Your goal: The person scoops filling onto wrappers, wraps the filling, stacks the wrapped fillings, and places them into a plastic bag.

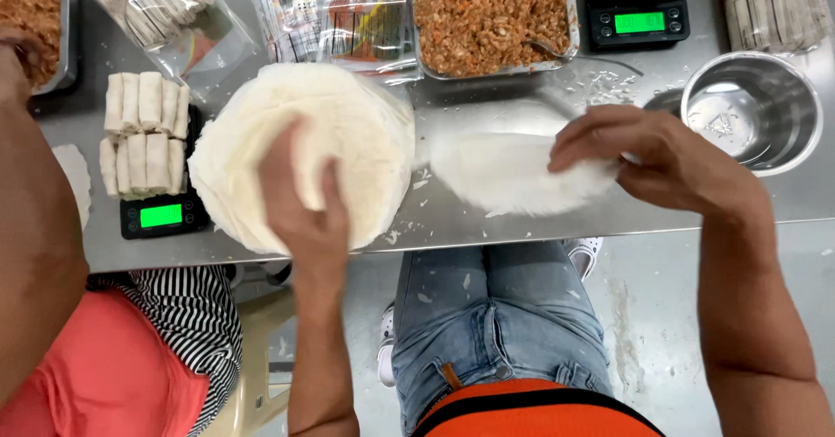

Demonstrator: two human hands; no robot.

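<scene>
At your frame's left and upper right, two black scales' green screens [161, 215] [639, 22] glow; clear printed packets [339, 20] lie top centre.

Top centre you've got a metal tray [570, 20] of reddish-brown minced filling w/ a spoon [550, 52] in it; a second tray [68, 28] sits at the top-left corner. Left side: finished rolls [143, 133] stacked on a black scale [161, 215] w/ green display. Another scale [639, 20] is top right, beside a steel bowl [752, 106]. Plastic packets [339, 20] lie upper centre-left, a clear bag of rolls [161, 11] further left. White crumbs dot the steel surface [487, 102]. Lower left: a person in coral w/ a striped cloth [187, 315].
</scene>
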